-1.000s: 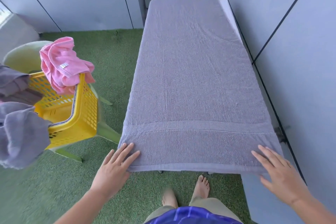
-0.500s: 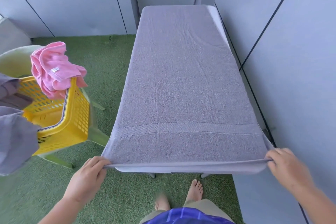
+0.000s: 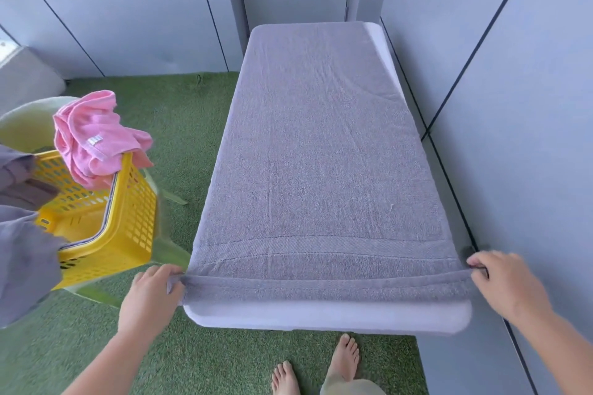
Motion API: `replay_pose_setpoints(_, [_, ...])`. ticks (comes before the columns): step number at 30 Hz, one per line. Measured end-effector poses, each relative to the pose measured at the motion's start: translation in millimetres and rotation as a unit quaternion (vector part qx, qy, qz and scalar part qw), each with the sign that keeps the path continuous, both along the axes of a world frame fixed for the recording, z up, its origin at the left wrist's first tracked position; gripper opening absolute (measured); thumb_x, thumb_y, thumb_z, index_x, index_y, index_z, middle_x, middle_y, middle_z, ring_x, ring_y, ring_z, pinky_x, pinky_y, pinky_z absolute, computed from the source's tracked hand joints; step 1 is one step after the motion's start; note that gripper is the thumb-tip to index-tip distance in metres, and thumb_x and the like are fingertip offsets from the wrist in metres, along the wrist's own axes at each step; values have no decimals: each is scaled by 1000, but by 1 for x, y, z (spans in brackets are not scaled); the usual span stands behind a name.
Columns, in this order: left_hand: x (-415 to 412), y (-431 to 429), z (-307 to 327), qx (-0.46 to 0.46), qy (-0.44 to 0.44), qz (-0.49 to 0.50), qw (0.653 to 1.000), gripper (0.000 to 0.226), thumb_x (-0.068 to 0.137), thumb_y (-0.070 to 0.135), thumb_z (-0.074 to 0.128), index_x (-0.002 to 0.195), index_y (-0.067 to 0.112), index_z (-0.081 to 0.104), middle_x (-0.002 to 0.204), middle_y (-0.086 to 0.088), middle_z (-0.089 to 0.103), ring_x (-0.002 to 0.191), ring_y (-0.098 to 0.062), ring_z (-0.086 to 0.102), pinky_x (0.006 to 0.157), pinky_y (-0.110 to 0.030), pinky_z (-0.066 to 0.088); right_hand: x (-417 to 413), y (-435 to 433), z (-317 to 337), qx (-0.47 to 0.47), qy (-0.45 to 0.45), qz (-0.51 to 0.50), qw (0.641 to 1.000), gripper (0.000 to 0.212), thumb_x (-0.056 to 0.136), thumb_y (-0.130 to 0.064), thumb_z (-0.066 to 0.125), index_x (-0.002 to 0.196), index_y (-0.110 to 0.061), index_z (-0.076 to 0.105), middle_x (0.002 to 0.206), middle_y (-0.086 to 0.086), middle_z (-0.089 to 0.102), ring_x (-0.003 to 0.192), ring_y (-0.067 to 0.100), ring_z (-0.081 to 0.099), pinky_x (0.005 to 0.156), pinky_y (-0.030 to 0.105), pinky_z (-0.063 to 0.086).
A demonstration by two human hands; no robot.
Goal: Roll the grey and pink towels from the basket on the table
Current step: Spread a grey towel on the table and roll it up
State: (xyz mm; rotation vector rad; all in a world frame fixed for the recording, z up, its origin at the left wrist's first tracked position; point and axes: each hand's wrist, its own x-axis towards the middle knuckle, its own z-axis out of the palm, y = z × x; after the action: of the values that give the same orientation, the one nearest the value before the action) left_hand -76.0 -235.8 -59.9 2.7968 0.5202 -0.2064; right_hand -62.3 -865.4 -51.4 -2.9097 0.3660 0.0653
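A grey towel point(image 3: 321, 154) lies spread flat along the white table point(image 3: 321, 317). Its near hem is folded back onto itself in a narrow strip. My left hand point(image 3: 150, 295) grips the left end of that strip. My right hand point(image 3: 503, 282) pinches its right end. A pink towel point(image 3: 93, 135) hangs crumpled over the rim of a yellow basket point(image 3: 128, 234) on the left. More grey cloth point(image 3: 22, 253) hangs over the basket's near left side.
The basket stands on a pale green plastic chair point(image 3: 25, 122) on artificial grass point(image 3: 179, 125). Grey wall panels close in the table's right side and far end. My bare feet point(image 3: 321, 369) stand at the table's near end.
My hands went from lying flat on the near hem to gripping its corners, lifted it and folded it forward onto the towel. The table's near edge is now bare.
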Motion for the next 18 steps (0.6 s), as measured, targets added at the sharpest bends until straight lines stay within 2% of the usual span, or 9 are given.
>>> replay_pose_setpoints(2, [-3, -18, -4, 43, -51, -17, 998, 40, 89, 22, 64, 128, 25, 61, 128, 0, 60, 118, -26, 49, 90, -47, 48, -3, 22, -6, -6, -59, 49, 997, 18, 79, -9, 68, 91, -22, 70, 96, -5, 65, 90, 24, 50, 67, 39, 52])
replay_pose_setpoints(4, [-10, -63, -4, 19, -97, -126, 987, 41, 87, 19, 68, 127, 29, 61, 127, 8, 58, 119, -17, 49, 98, -43, 47, -12, 69, -9, 40, -60, 153, 986, 16, 82, -20, 64, 95, -29, 66, 96, -14, 57, 91, 15, 52, 61, 37, 52])
replay_pose_setpoints(7, [-20, -148, -16, -67, -80, -316, 943, 31, 88, 27, 64, 117, 37, 60, 111, 18, 52, 106, -6, 47, 90, -28, 49, -23, 148, -22, 85, -17, 313, 946, 19, 81, -36, 56, 99, -35, 59, 93, -17, 49, 86, 7, 52, 50, 22, 47])
replay_pose_setpoints(9, [-17, -188, -27, -79, -51, -369, 925, 28, 87, 35, 58, 115, 37, 59, 106, 16, 50, 101, -9, 49, 84, -29, 50, -19, 182, -30, 84, -2, 369, 926, 25, 76, -38, 59, 101, -34, 58, 91, -16, 48, 86, 6, 50, 48, 18, 43])
replay_pose_setpoints(11, [-11, -202, -31, -65, -46, -381, 921, 29, 84, 35, 58, 113, 36, 58, 105, 14, 51, 98, -13, 52, 82, -30, 50, -9, 191, -32, 93, -3, 382, 920, 23, 76, -37, 60, 98, -32, 58, 90, -14, 48, 86, 7, 49, 48, 19, 44])
replay_pose_setpoints(14, [-10, -175, -33, -40, -70, -364, 928, 31, 80, 25, 55, 110, 34, 58, 104, 13, 50, 94, -13, 51, 79, -29, 49, -2, 161, -37, 91, -1, 383, 919, 22, 78, -29, 56, 99, -31, 58, 92, -13, 49, 86, 9, 49, 51, 19, 45])
replay_pose_setpoints(16, [-15, -135, -33, -8, -77, -328, 942, 32, 81, 23, 50, 111, 32, 58, 104, 14, 49, 93, -11, 50, 80, -29, 49, -4, 121, -39, 67, 1, 370, 927, 27, 77, -26, 52, 103, -32, 56, 94, -14, 47, 86, 10, 48, 53, 19, 44])
replay_pose_setpoints(18, [-21, -93, -29, 33, -71, -264, 961, 30, 80, 20, 57, 109, 30, 60, 103, 14, 51, 93, -11, 50, 81, -31, 49, -7, 77, -39, 40, 9, 329, 943, 32, 74, -26, 50, 105, -33, 56, 96, -16, 46, 87, 11, 48, 57, 20, 45])
